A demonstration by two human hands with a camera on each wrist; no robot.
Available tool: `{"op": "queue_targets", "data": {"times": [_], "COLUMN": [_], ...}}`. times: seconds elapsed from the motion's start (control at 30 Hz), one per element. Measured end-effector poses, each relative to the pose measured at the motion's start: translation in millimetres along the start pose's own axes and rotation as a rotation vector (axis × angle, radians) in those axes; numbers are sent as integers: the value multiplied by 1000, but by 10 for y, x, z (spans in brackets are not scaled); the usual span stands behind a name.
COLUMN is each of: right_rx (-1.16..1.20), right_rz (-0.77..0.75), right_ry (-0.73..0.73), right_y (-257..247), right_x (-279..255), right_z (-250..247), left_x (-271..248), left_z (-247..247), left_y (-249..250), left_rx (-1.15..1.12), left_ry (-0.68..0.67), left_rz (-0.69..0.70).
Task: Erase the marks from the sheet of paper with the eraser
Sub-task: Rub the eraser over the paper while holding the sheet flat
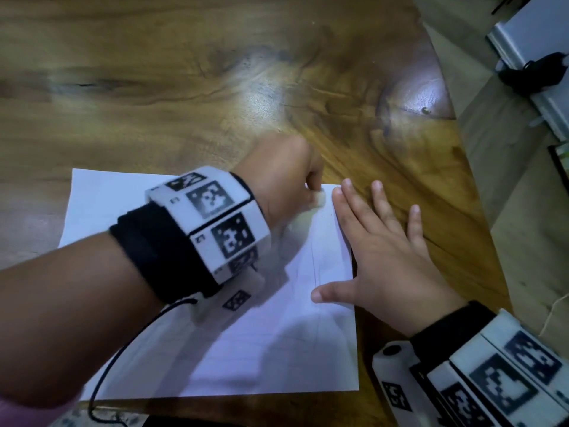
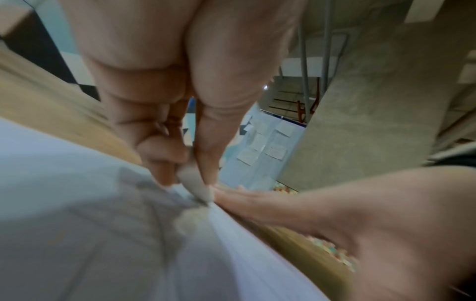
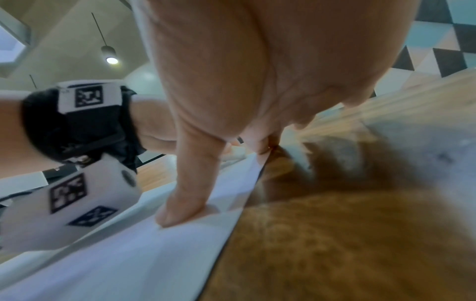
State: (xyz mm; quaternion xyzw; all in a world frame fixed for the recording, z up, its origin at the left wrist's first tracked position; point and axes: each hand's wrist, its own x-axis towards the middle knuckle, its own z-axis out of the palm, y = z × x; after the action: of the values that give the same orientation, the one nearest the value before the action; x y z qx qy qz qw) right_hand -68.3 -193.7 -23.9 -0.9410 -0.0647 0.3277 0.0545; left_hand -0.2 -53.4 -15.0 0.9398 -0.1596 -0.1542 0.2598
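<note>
A white lined sheet of paper lies on the wooden table, with faint pencil marks near its right side. My left hand pinches a small whitish eraser and presses its tip on the sheet's far right corner; in the left wrist view the eraser sits between thumb and fingers. My right hand lies flat and spread on the sheet's right edge, with its thumb on the paper and the other fingers mostly on the wood.
The table's right edge curves away close to my right hand. Beyond it, on the floor, lie a grey metal piece and a black cable. A thin black cord hangs from my left wristband.
</note>
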Motion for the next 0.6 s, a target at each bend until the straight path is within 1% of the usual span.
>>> {"op": "queue_targets", "data": {"times": [0.1,0.13,0.17,0.2,0.23,0.3,0.33,0.37,0.4,0.43,0.5,0.53,0.57,0.6], "right_rx": [12,14,11,5,-3,-17,-22,-25,-25,-25,-24,-22,-23,-25], "right_rz": [-1,-2,0,1,3,11,14,15,15,13,9,9,12,14], "right_ry": [-5,-5,-5,-5,-3,0,-3,-7,-9,-8,-7,-7,-8,-10], "right_y": [-2,-3,-5,-12,-16,-20,-22,-28,-32,-31,-30,-31,-32,-34], "right_x": [3,3,0,-3,-7,-12,-15,-15,-12,-10,-6,-4,-3,-4], "right_z": [-8,-10,-10,-12,-14,-17,-21,-24,-25,-26,-25,-25,-23,-23], "left_x": [-260,-310,-308,-263,-183,-17,18,-4,-66,-153,-317,-326,-285,-211], "left_z": [125,146,142,113,68,-29,-55,-48,-23,21,80,87,67,34], "left_y": [13,13,3,-14,-37,-85,-108,-131,-142,-143,-103,-101,-115,-129], "left_rx": [-7,-14,-15,-16,-19,-37,-35,-16,9,16,-11,-12,-7,-7], "left_ry": [-226,-277,-292,-264,-198,-10,41,40,-9,-84,-242,-266,-234,-167], "left_rz": [88,102,101,81,48,-30,-41,-26,10,53,81,79,62,33]}}
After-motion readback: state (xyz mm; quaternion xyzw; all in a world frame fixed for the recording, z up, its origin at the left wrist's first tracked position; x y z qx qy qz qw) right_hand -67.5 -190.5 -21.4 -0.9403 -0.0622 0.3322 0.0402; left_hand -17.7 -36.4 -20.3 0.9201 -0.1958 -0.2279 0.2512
